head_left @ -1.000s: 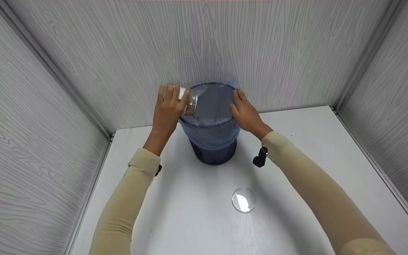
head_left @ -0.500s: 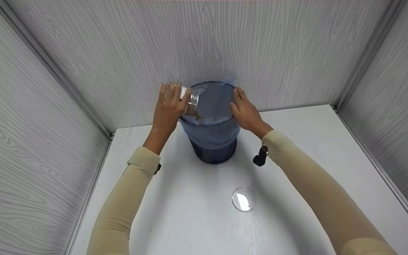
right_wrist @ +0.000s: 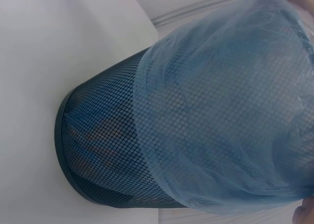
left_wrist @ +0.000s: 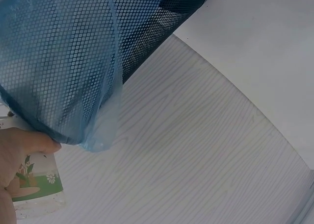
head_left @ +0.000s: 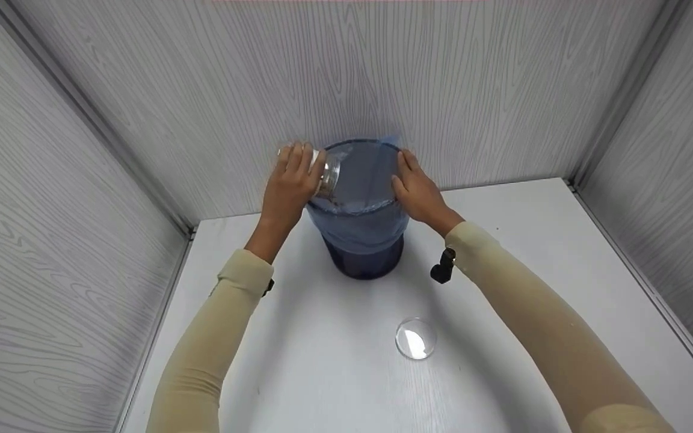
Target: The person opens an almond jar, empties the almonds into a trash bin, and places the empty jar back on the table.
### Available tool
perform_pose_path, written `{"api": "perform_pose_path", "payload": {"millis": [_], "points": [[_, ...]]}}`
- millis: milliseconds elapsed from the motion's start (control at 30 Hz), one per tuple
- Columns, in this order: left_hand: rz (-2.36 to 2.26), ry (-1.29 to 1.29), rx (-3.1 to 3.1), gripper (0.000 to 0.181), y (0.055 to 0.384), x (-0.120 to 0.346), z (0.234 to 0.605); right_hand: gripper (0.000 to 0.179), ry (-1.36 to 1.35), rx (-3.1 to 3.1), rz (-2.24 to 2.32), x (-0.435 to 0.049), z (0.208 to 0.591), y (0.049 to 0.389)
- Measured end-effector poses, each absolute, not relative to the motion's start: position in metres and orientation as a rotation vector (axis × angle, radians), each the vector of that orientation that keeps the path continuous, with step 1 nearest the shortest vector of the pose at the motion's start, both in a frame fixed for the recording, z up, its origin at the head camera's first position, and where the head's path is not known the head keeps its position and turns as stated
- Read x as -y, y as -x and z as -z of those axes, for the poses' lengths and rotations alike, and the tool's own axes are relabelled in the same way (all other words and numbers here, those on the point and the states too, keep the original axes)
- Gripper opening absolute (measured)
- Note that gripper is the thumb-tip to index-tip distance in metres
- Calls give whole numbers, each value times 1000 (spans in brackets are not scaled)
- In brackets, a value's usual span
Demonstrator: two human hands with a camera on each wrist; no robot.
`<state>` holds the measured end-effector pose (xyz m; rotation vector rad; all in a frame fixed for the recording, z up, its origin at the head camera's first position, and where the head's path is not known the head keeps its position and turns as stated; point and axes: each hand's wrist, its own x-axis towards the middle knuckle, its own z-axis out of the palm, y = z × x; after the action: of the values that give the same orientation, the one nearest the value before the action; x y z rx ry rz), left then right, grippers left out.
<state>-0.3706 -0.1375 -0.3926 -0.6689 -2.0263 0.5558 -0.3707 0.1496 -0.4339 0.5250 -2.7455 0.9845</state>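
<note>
My left hand [head_left: 291,185] grips a clear jar [head_left: 328,175] tipped on its side over the left rim of a mesh trash bin [head_left: 366,264]. Brown bits show at the jar's mouth. A green and white label with a plant drawing wraps the jar [left_wrist: 41,177] in the left wrist view. Thin blue plastic, a bin liner [head_left: 358,231], is folded over the bin's rim. On the opposite side, my right hand [head_left: 420,191] holds the rim through the liner. Most of the bin's inside is hard to make out.
A round clear lid [head_left: 416,339] lies on the white table [head_left: 334,361] in front of the bin. Grey wood-grain panels [head_left: 473,90] stand close behind the bin and along both sides.
The jar has shifted slightly right over the bin. A brown clump at its mouth half a second ago now shows as fewer bits. My right hand stays on the rim.
</note>
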Motion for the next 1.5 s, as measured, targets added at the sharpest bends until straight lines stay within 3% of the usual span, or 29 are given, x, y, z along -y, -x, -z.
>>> {"api": "perform_pose_path", "payload": {"millis": [933, 1500], "points": [[-680, 784, 1878, 46, 377, 142, 393, 64, -530, 2756, -987, -143, 435, 373], [-607, 801, 1869, 41, 385, 123, 368, 65, -524, 2756, -973, -149, 436, 376]]}}
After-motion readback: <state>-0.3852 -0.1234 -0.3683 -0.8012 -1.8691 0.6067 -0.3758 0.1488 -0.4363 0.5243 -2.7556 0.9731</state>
